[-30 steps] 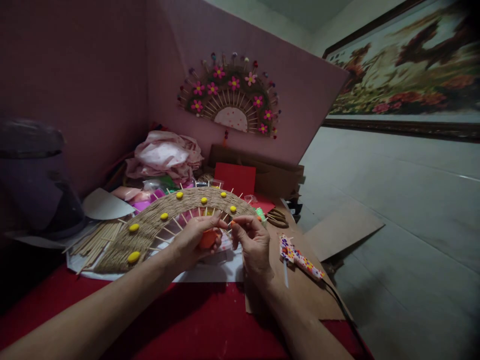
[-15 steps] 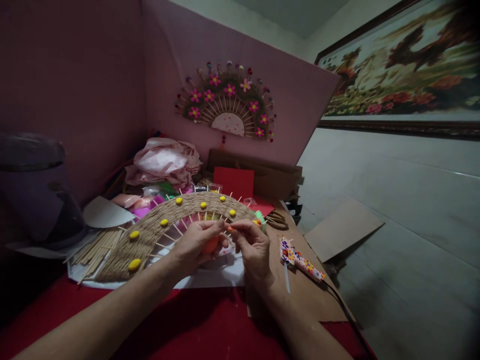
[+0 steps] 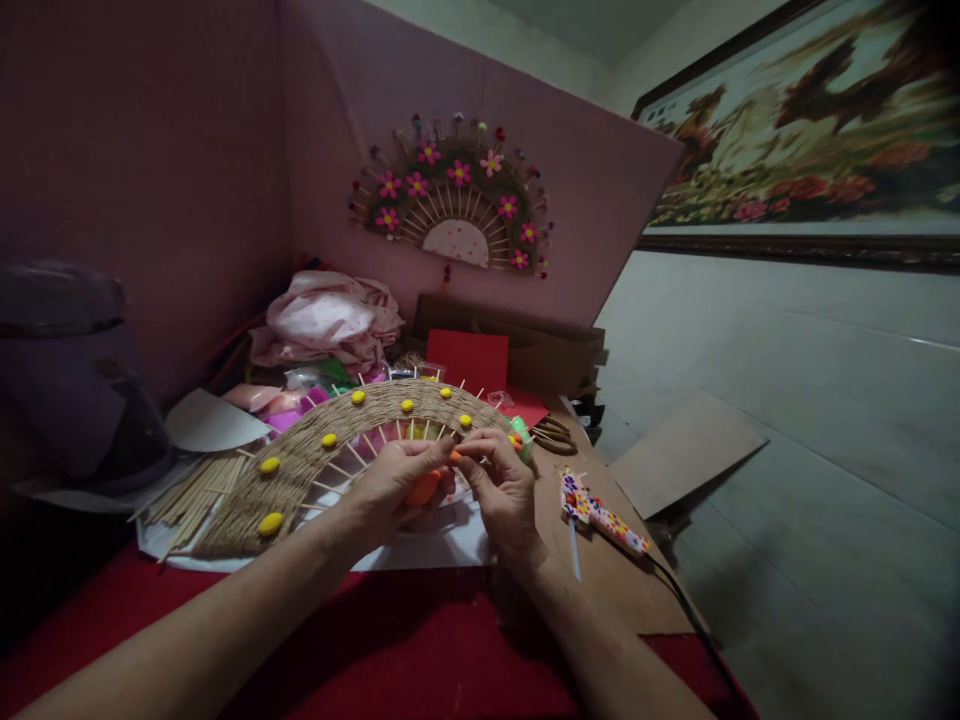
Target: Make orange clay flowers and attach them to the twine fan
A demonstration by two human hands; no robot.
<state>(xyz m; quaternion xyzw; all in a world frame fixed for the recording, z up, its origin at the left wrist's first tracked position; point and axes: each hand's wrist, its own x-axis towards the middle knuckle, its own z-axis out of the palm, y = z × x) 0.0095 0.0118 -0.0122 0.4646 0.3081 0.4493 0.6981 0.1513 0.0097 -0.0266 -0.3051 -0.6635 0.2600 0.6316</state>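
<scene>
My left hand (image 3: 401, 485) is closed around a lump of orange clay (image 3: 423, 489), its thumb and fingertips pinched at the orange bit between the hands. Facing it, my right hand (image 3: 502, 490) pinches a small orange piece (image 3: 455, 456) between thumb and fingertips. Both hands are in front of a fan-shaped arch (image 3: 300, 463) wrapped in brown cord, with thin sticks poking out of its edges. Several yellow discs (image 3: 329, 440) sit on the arch. Near its right end, partly behind my right hand, is something orange (image 3: 516, 441).
A flower-patterned glue gun (image 3: 604, 520) lies on cardboard (image 3: 600, 590) at the right, its cord running to the front. Wooden sticks (image 3: 187, 500) are at the left. Pink cloth (image 3: 330, 320) and red card (image 3: 469, 360) lie behind. A finished fan (image 3: 457, 205) hangs on the pink board.
The orange piece between my fingertips shows more clearly, and more of the orange lump is visible in my left hand. The view has shifted slightly; both hands stay nearly in place.
</scene>
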